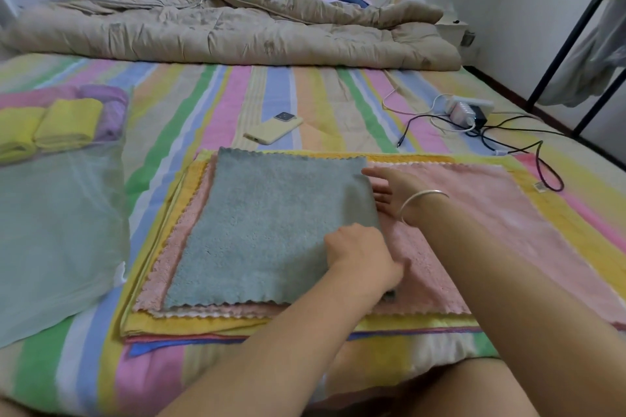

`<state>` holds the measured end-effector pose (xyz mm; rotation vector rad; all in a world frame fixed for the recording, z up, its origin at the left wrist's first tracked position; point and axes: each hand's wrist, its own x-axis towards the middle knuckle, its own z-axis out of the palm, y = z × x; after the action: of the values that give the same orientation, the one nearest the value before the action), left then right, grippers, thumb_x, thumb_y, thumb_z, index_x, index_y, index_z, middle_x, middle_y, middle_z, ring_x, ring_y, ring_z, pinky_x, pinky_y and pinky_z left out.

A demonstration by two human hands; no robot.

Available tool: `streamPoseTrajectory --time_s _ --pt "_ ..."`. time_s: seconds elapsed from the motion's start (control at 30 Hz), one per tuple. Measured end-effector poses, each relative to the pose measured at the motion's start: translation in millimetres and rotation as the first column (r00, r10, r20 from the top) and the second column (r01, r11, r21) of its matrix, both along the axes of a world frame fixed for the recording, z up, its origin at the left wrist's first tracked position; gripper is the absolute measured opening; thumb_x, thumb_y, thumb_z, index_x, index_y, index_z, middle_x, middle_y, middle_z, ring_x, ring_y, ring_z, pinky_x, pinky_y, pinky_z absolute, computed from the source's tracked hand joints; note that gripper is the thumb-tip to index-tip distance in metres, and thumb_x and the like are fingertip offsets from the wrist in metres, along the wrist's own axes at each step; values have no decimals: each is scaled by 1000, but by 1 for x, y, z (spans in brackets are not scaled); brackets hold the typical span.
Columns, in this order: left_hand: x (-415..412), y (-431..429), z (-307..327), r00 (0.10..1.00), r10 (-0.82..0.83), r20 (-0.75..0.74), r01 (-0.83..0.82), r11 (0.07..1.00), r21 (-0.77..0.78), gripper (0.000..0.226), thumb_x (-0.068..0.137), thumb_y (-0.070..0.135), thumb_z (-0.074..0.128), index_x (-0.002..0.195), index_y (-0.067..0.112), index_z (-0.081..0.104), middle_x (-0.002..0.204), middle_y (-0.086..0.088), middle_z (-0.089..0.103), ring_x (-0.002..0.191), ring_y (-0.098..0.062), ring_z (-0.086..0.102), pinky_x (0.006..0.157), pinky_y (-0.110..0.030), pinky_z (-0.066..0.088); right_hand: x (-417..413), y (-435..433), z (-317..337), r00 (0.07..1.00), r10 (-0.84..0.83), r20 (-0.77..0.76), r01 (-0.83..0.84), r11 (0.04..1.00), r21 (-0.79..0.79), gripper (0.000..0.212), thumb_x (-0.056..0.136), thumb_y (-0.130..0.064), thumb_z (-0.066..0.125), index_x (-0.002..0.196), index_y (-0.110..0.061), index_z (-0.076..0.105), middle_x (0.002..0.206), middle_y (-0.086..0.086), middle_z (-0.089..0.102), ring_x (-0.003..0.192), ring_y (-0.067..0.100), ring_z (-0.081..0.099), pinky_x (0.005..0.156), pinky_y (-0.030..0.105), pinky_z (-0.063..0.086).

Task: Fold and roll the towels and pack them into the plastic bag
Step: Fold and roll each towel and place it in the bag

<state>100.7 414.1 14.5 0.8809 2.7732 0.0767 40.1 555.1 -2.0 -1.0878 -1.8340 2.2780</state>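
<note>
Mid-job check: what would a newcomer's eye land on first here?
The grey towel, folded on the pink towel at the centre of the bed, with the left hand gripping its right edge and the right hand flat beside it. At left, the plastic bag holds rolled yellow towels.

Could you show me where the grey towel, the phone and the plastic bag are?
grey towel (267, 230), head view, middle of its top surface.
phone (272, 129), head view, centre of its pale yellow back.
plastic bag (57, 230), head view, flat lower part of its clear film.
</note>
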Motion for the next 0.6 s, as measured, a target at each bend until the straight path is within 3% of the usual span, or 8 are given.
streamPoseTrajectory --time_s 0.17,0.23,0.33,0.4,0.5,0.6 --pt "-1 8 4 995 -33 99 39 998 -58 46 85 42 64 120 14 59 123 -7 60 115 -25 58 76 -29 41 -31 8 -2 999 40 36 -42 997 68 42 79 -25 75 114 -7 62 96 7 64 74 19 62 62 28 51" --pt "-4 3 9 990 -38 138 44 998 -41 38 84 35 64 115 12 62 120 -9 62 113 -27 59 76 -29 42 -37 6 1 998 52 42 -57 988 141 35 79 -25 75 110 -10 66 88 4 64 70 15 60 57 25 48" --pt "-10 -16 15 974 -19 228 3 997 72 19 81 30 62 79 12 57 94 -15 63 98 -33 61 68 -30 40 -44 6 7 997 72 -10 -66 958 281 24 81 -22 72 103 -12 71 89 2 66 70 12 59 59 23 46" --pt "-18 -36 15 955 3 296 -65 977 201 34 79 32 61 60 10 43 67 -15 51 77 -34 56 57 -30 35 -50 1 15 994 100 -52 -77 939 334 20 86 -19 66 104 -14 72 91 0 66 71 9 58 61 22 46" --pt "-25 -73 15 896 39 442 -232 890 392 37 83 26 61 56 13 40 45 0 43 49 -15 41 46 -27 29 -67 -15 30 986 147 -75 -107 915 388 19 91 -13 58 105 -12 71 90 1 64 68 9 56 54 19 48" --pt "-23 -112 18 720 29 693 -514 693 505 19 93 12 58 75 10 54 37 10 49 34 -3 48 38 -15 40 -90 -42 38 984 169 -61 -122 879 461 22 84 -14 68 101 -1 71 85 11 64 69 20 57 64 29 53"
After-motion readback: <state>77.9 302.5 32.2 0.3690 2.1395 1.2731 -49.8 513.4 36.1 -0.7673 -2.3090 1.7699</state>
